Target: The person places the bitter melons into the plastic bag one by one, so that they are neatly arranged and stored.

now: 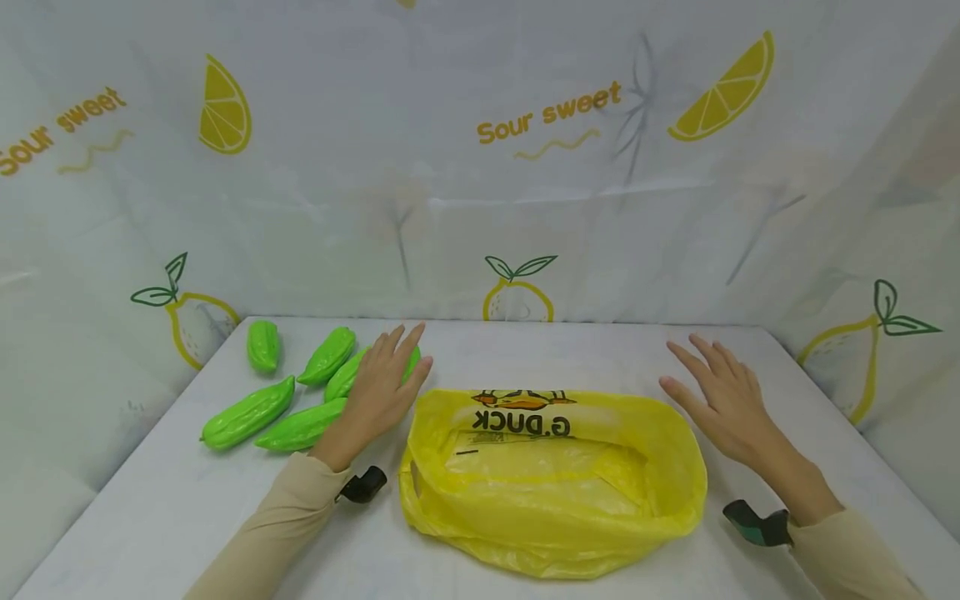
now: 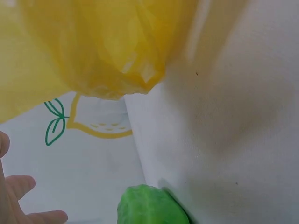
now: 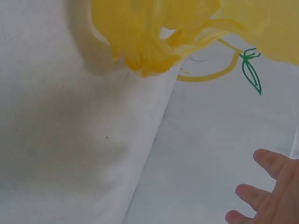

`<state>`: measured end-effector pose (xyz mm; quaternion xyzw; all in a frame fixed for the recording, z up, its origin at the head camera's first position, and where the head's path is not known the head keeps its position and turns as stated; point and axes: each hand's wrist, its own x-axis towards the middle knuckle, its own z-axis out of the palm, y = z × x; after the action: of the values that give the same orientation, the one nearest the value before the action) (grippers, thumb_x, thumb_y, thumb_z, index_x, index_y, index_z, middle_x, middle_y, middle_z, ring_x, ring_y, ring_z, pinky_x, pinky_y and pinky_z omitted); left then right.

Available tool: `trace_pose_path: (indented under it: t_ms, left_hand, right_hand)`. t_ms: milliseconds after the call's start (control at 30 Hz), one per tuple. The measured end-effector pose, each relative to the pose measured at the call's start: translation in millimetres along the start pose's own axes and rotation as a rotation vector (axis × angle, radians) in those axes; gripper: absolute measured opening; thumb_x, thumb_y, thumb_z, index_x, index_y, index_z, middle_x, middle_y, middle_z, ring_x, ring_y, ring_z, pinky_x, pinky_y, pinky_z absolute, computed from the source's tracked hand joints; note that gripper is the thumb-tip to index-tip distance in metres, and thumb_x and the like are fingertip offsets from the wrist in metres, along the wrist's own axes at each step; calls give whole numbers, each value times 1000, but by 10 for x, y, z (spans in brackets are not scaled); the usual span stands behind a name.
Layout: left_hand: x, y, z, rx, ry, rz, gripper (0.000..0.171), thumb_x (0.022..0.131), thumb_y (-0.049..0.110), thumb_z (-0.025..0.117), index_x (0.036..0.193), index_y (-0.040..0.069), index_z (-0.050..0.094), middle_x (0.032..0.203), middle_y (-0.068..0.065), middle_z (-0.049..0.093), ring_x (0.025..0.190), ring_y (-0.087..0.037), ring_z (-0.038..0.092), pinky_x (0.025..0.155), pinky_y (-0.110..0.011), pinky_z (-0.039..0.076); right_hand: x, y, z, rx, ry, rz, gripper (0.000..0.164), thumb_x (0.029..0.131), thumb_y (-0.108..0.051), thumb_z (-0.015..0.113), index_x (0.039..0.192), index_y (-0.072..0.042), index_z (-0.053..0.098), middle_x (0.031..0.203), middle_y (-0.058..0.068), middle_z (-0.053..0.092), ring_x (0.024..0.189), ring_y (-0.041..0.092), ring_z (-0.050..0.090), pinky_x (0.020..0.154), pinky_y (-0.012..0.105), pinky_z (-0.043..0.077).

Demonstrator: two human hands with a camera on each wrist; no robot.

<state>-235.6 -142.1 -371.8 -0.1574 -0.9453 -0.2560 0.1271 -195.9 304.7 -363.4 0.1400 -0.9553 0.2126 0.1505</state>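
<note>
A yellow plastic bag printed with a duck logo stands on the table with its mouth spread wide and facing up. To its left, my left hand is raised with fingers spread, holding nothing and overlapping some of the green bitter melons in the head view. On the bag's other side hovers my right hand, fingers apart and empty. The left wrist view shows the bag's side and one bitter melon. In the right wrist view, the crumpled bag edge hangs above my fingers.
Several bitter melons lie grouped on the left of the white table, one near the back left corner. A white curtain with lemon prints rises behind the table and along both sides. Each wrist carries a dark strapped device.
</note>
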Motion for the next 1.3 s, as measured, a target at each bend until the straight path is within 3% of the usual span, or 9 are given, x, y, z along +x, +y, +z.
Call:
trace_pose_path:
  t_ms: [333, 700, 833, 1100, 1167, 1200, 1300]
  left_hand:
    - [-154, 27, -54, -141, -30, -19, 56, 107, 43, 37, 158, 20, 28, 162, -18, 26, 150, -44, 21, 118, -67, 18]
    - [-346, 106, -17, -254, -72, 14, 56, 107, 40, 39, 157, 16, 29, 162, -16, 29, 150, -39, 25, 119, -63, 22]
    - [-419, 105, 26, -279, -107, 10, 57, 107, 41, 38, 157, 16, 28, 162, -12, 28, 150, -38, 24, 120, -60, 21]
    - [-504, 116, 39, -317, -153, -40, 56, 107, 43, 37, 157, 17, 30, 162, -14, 29, 150, -38, 24, 120, -61, 19]
    - [-528, 121, 35, -339, -171, -54, 57, 107, 44, 38, 156, 16, 31, 162, -14, 29, 150, -37, 25, 120, -60, 20]
    - [-542, 125, 34, -353, -185, -63, 57, 106, 44, 38, 156, 16, 31, 162, -13, 29, 151, -36, 25, 121, -60, 20]
    - [-584, 133, 32, -389, -226, -90, 58, 106, 45, 40, 156, 17, 30, 162, -11, 30, 150, -35, 27, 120, -59, 22]
  right_hand:
    - [-119, -91, 15, 254, -42, -31, 52, 105, -23, 43, 151, -1, 35, 156, 36, 21, 138, 63, 18, 101, 84, 9]
    - [-187, -285, -98, 461, -275, 34, 51, 109, -25, 30, 157, -9, 23, 160, 30, 16, 142, 58, 17, 96, 83, 20]
    - [-192, -349, -89, 486, -332, 45, 50, 110, -25, 31, 157, -9, 24, 160, 29, 19, 141, 56, 21, 95, 81, 25]
    - [-223, -385, -3, 465, -337, 84, 50, 108, -28, 37, 154, -8, 31, 158, 25, 30, 140, 51, 27, 98, 78, 29]
    - [-260, -364, 26, 459, -326, 95, 50, 108, -27, 40, 153, -7, 33, 157, 23, 33, 140, 46, 31, 102, 73, 33]
    - [-284, -346, 42, 448, -320, 95, 50, 107, -26, 42, 152, -6, 34, 156, 23, 36, 139, 39, 35, 105, 65, 37]
    - [-352, -284, 98, 433, -304, 101, 50, 105, -23, 47, 150, -3, 37, 151, 23, 42, 131, 2, 44, 102, 29, 47]
